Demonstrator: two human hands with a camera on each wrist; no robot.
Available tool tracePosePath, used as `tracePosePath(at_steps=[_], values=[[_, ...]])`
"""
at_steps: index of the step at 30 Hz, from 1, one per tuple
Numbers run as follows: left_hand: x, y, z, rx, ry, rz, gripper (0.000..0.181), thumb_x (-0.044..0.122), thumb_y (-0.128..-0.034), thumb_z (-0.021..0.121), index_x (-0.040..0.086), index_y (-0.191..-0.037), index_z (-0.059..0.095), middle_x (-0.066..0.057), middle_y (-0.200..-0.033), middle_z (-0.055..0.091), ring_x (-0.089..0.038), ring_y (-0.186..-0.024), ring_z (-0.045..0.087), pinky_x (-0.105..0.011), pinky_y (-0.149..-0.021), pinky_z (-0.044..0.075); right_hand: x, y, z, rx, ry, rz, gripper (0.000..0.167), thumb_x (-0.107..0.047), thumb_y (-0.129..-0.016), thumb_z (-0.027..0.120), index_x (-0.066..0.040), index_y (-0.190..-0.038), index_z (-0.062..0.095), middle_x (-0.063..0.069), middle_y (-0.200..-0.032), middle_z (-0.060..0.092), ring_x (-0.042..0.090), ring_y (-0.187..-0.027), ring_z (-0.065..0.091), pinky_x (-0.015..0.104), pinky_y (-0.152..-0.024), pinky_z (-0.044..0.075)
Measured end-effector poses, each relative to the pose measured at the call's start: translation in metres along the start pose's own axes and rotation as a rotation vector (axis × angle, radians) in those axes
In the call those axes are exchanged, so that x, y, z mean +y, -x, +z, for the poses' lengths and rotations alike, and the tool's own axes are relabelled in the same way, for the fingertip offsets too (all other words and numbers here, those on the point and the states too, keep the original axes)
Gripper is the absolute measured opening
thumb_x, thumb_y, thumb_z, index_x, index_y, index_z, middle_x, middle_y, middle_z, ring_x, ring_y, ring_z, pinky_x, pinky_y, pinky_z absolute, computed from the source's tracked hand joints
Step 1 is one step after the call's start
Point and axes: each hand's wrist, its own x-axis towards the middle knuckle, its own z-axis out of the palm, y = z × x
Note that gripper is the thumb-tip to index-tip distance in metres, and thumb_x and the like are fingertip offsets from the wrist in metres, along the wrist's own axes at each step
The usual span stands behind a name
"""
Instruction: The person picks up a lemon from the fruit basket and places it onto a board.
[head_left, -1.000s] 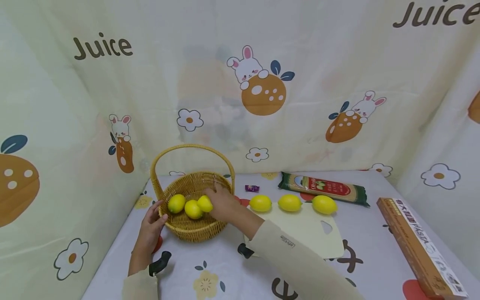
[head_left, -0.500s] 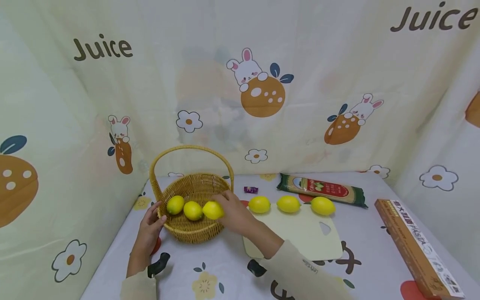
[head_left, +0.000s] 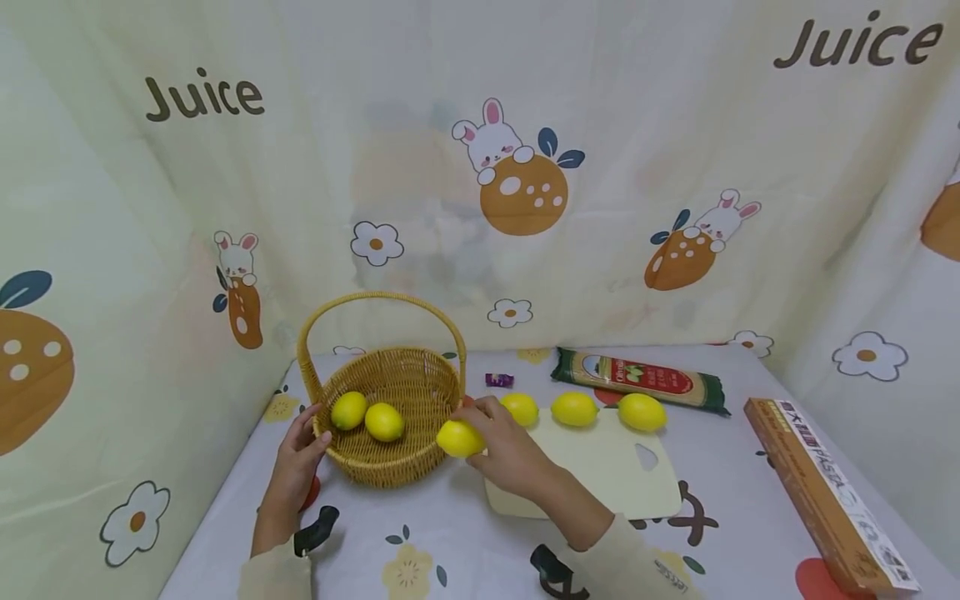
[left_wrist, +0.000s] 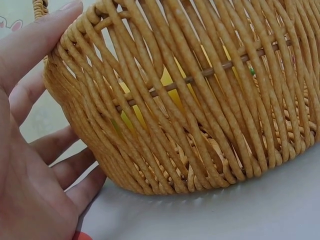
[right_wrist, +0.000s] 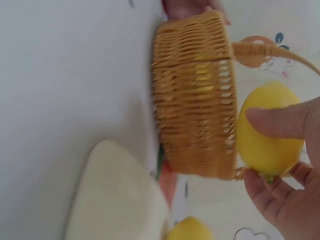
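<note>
A yellow lemon (head_left: 460, 438) is pinched between the thumb and fingers of my right hand (head_left: 512, 450), just off the right front side of the wicker basket (head_left: 390, 473). In the right wrist view, the held lemon (right_wrist: 270, 127) shows a small green tip. Two more lemons, one at the left (head_left: 348, 411) and one beside it (head_left: 385, 422), lie in the basket. My left hand (head_left: 288, 467) rests on the basket's left side. In the left wrist view its fairly straight fingers (left_wrist: 75, 167) touch the outer wall and the thumb lies at the rim.
A cream cutting board (head_left: 585, 475) lies right of the basket, with three lemons (head_left: 574, 409) in a row along its back edge. Behind them are a pasta packet (head_left: 645, 377) and a small purple wrapper (head_left: 499, 380). A long pasta box (head_left: 828, 496) lies at far right.
My right hand has brought one lemon out of the basket and moved it right and towards me, past the rim. The left hand has stayed on the basket.
</note>
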Motion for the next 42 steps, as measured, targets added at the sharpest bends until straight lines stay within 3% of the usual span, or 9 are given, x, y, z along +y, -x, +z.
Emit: tracePosePath(at_steps=[7, 12, 17, 22, 32, 42], values=[[0.0, 0.0, -0.003, 0.027, -0.016, -0.002, 0.065, 0.02, -0.0945, 0.066, 0.021, -0.15, 0.033, -0.009, -0.156, 0.027, -0.025, -0.139, 0.029, -0.045, -0.115, 0.02, 0.016, 0.016, -0.003, -0.039, -0.008, 0.038, 0.057, -0.013, -0.083, 0.078, -0.029, -0.132, 0.054, -0.001, -0.128, 0.044, 0.021, -0.113, 0.047, 0.047, -0.1, 0.043], [-0.002, 0.0, -0.002, 0.004, 0.011, 0.019, 0.064, 0.017, -0.0949, 0.065, 0.018, -0.15, 0.033, -0.011, -0.155, 0.028, -0.027, -0.139, 0.029, -0.044, -0.114, 0.021, 0.029, 0.033, -0.005, -0.054, 0.004, 0.05, 0.059, -0.013, -0.081, 0.079, -0.026, -0.133, 0.055, -0.001, -0.125, 0.044, 0.021, -0.111, 0.048, 0.046, -0.1, 0.043], [-0.002, 0.0, 0.0, 0.014, -0.01, -0.011, 0.065, 0.018, -0.0949, 0.065, 0.019, -0.151, 0.032, -0.009, -0.156, 0.026, -0.025, -0.139, 0.029, -0.043, -0.114, 0.022, 0.043, 0.048, -0.006, -0.081, 0.014, 0.083, 0.058, -0.012, -0.08, 0.08, -0.024, -0.131, 0.056, -0.002, -0.12, 0.044, 0.019, -0.108, 0.047, 0.044, -0.099, 0.044], [-0.001, 0.0, -0.001, 0.002, 0.011, -0.003, 0.065, 0.016, -0.0949, 0.065, 0.018, -0.151, 0.031, -0.01, -0.156, 0.025, -0.025, -0.139, 0.028, -0.043, -0.114, 0.022, 0.049, 0.056, -0.005, -0.082, 0.005, 0.121, 0.057, -0.01, -0.079, 0.08, -0.022, -0.13, 0.057, -0.001, -0.118, 0.045, 0.02, -0.106, 0.048, 0.045, -0.098, 0.045], [0.003, -0.004, 0.002, -0.008, 0.014, 0.016, 0.064, 0.014, -0.0956, 0.063, 0.017, -0.151, 0.031, -0.011, -0.157, 0.024, -0.026, -0.14, 0.027, -0.043, -0.115, 0.02, 0.059, 0.061, -0.006, -0.085, 0.028, 0.152, 0.059, -0.009, -0.078, 0.081, -0.019, -0.131, 0.058, 0.002, -0.119, 0.046, 0.023, -0.106, 0.049, 0.047, -0.098, 0.045], [0.006, 0.001, 0.001, -0.005, -0.015, -0.021, 0.065, 0.014, -0.0965, 0.062, 0.019, -0.152, 0.029, -0.009, -0.158, 0.022, -0.024, -0.141, 0.026, -0.042, -0.115, 0.021, 0.066, 0.062, -0.003, -0.096, 0.038, 0.157, 0.06, -0.01, -0.078, 0.081, -0.019, -0.132, 0.058, 0.001, -0.118, 0.045, 0.024, -0.105, 0.049, 0.048, -0.096, 0.046]])
